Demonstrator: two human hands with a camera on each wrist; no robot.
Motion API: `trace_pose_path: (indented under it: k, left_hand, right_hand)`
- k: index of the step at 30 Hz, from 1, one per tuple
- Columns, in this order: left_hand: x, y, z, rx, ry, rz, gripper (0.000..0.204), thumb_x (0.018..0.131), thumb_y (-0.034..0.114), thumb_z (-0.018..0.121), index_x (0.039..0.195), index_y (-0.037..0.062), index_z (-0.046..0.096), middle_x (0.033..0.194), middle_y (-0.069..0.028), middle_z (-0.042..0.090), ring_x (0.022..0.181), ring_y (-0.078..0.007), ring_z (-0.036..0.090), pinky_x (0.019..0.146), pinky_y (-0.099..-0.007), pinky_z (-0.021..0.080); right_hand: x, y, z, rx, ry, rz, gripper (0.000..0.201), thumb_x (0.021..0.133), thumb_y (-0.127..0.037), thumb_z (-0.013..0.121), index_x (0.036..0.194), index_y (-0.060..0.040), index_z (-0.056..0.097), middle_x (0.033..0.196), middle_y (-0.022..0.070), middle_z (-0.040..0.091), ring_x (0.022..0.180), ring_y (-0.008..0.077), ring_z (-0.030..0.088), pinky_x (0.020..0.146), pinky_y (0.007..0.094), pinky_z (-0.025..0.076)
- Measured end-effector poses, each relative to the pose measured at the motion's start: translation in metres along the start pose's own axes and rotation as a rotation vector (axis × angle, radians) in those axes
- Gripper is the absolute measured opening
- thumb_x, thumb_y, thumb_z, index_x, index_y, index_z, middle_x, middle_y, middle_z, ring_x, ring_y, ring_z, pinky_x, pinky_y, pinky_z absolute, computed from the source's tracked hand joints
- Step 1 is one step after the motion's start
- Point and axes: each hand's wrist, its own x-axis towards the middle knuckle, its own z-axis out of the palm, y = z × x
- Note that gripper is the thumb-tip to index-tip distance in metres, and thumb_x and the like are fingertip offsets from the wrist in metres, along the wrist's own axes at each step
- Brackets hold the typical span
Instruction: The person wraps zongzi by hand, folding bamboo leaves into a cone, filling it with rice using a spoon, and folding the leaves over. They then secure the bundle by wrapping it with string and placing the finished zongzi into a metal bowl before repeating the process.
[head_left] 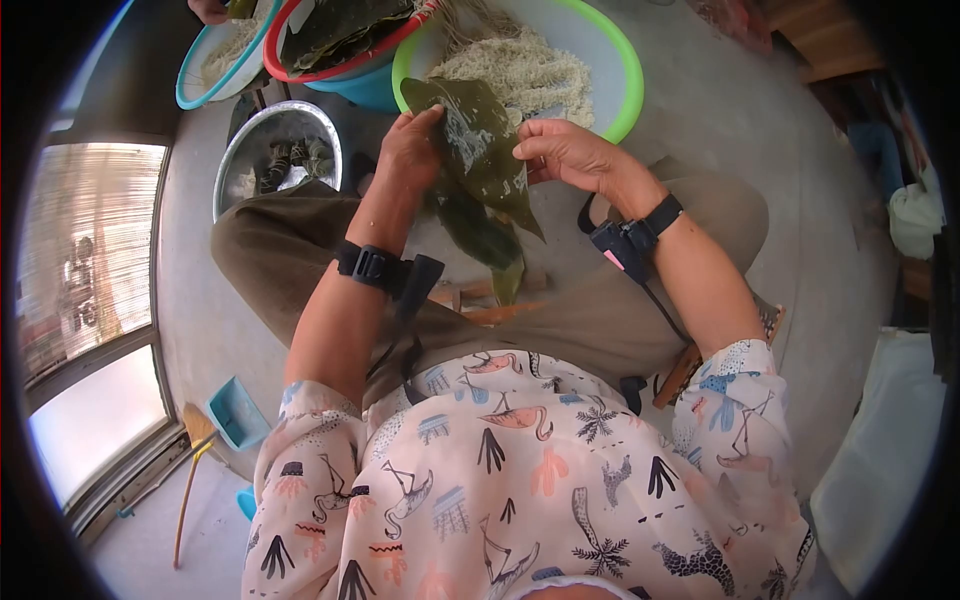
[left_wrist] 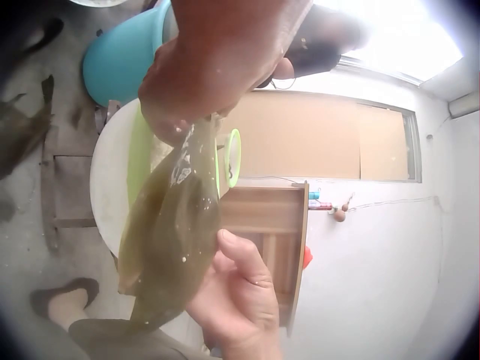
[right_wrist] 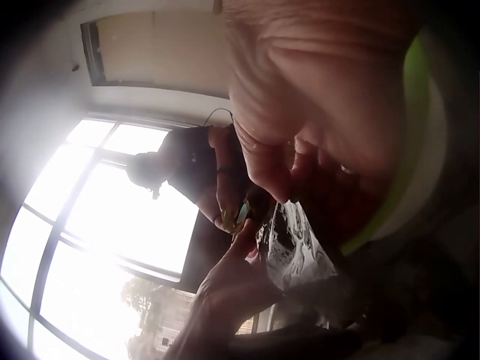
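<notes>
Broad, wet green leaves (head_left: 475, 140), overlapping one another, are stretched between the two hands, with a tip hanging down over the lap. My left hand (head_left: 410, 150) pinches their left edge, thumb on the near face. At the opposite edge my right hand (head_left: 572, 155) holds them between thumb and fingers. White specks and a wet shine show on the leaf surface (left_wrist: 169, 225) in the left wrist view. Just beyond the hands is a green-rimmed basin (head_left: 628, 65) with white rice grains (head_left: 540, 75) in it.
A red-rimmed basin (head_left: 282, 50) holds dark leaves (head_left: 345, 35). Several tied leaf bundles (head_left: 290, 160) lie in a metal bowl (head_left: 226, 165) on the left. Another person (right_wrist: 199, 161) works beside a blue-rimmed basin (head_left: 190, 85). A broom (head_left: 190, 490) and blue dustpan (head_left: 238, 412) are at lower left.
</notes>
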Motion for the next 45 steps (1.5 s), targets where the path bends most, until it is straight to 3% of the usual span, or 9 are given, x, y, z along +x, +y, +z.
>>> trace_pose_path:
  k: [3,7,9,14,20,24,31,43,45]
  left_hand:
    - [-0.016,-0.009,-0.004,0.146,-0.019,-0.009,0.014,0.092,0.004,0.058,0.106,0.0032,0.058,0.102,-0.0094,0.066,0.092,-0.0214,0.066,0.078,-0.0375,0.056]
    - [-0.039,-0.019,-0.002,0.282,-0.021,-0.031,0.022,0.089,0.002,0.06,0.11,0.0054,0.057,0.102,-0.0067,0.066,0.089,-0.0172,0.066,0.073,-0.0337,0.056]
    - [-0.049,-0.021,0.003,0.274,-0.033,-0.009,0.024,0.088,0.001,0.061,0.111,0.005,0.056,0.104,-0.0061,0.066,0.09,-0.0165,0.065,0.072,-0.0328,0.056]
    - [-0.06,-0.024,0.012,0.395,-0.18,0.169,0.037,0.084,-0.001,0.063,0.119,0.001,0.053,0.107,-0.0068,0.065,0.096,-0.0151,0.063,0.083,-0.0287,0.051]
    - [-0.072,-0.025,0.008,0.571,-0.382,0.082,0.032,0.087,0.002,0.064,0.118,0.002,0.057,0.111,-0.0052,0.064,0.098,-0.0135,0.061,0.087,-0.0281,0.049]
    - [-0.076,-0.012,0.023,0.638,-0.363,0.124,0.034,0.088,0.005,0.064,0.121,0.0037,0.057,0.111,-0.0039,0.064,0.097,-0.0115,0.061,0.085,-0.0273,0.049]
    - [-0.061,-0.007,0.026,0.38,-0.228,0.202,0.03,0.09,0.008,0.064,0.12,0.0011,0.058,0.109,-0.0048,0.065,0.097,-0.012,0.061,0.086,-0.0271,0.048]
    - [-0.051,-0.014,0.016,0.414,-0.226,0.211,0.01,0.087,0.005,0.066,0.097,0.0067,0.065,0.11,-0.0036,0.063,0.1,-0.0103,0.057,0.091,-0.0263,0.043]
    - [-0.045,-0.018,0.012,0.518,-0.227,0.42,0.011,0.084,0.002,0.068,0.094,0.0058,0.065,0.115,-0.0063,0.061,0.103,-0.0121,0.057,0.091,-0.027,0.044]
  right_hand:
    - [-0.009,0.001,0.011,0.074,0.13,-0.041,0.025,0.088,-0.025,0.069,0.105,-0.0082,0.061,0.097,0.0018,0.065,0.085,0.0115,0.062,0.077,0.0318,0.052]
    - [0.004,0.005,-0.004,0.19,0.1,-0.125,0.042,0.088,-0.036,0.07,0.114,-0.0046,0.06,0.1,0.0035,0.066,0.085,0.0113,0.062,0.075,0.0309,0.052]
    - [0.003,0.002,-0.009,0.31,0.023,-0.026,0.047,0.092,-0.042,0.062,0.118,-0.0034,0.054,0.107,0.0055,0.064,0.091,0.0117,0.063,0.079,0.0271,0.052]
    - [0.012,0.002,-0.011,0.289,0.08,-0.037,0.046,0.091,-0.041,0.064,0.115,-0.0032,0.058,0.105,0.0066,0.066,0.089,0.0131,0.063,0.077,0.0296,0.053]
    - [0.012,-0.003,-0.001,0.31,0.135,-0.109,0.034,0.088,-0.022,0.069,0.114,-0.004,0.059,0.104,0.0067,0.066,0.089,0.0163,0.063,0.08,0.033,0.054]
    - [0.017,-0.004,0.001,0.216,0.14,-0.185,0.029,0.086,-0.011,0.068,0.114,-0.0032,0.059,0.103,0.0066,0.066,0.092,0.0173,0.065,0.084,0.0333,0.054]
    - [0.015,-0.005,0.006,0.171,0.121,-0.197,0.028,0.087,-0.011,0.067,0.113,-0.003,0.059,0.105,0.0067,0.065,0.095,0.0159,0.064,0.085,0.0322,0.053]
    - [0.019,-0.002,-0.001,0.351,0.122,-0.279,0.02,0.093,-0.014,0.061,0.111,-0.0056,0.059,0.104,0.0034,0.065,0.097,0.0147,0.063,0.086,0.0313,0.052]
    - [0.017,-0.003,0.0,0.38,0.117,-0.277,0.021,0.093,-0.015,0.061,0.112,-0.0058,0.059,0.105,0.0042,0.065,0.099,0.015,0.063,0.087,0.0318,0.052]
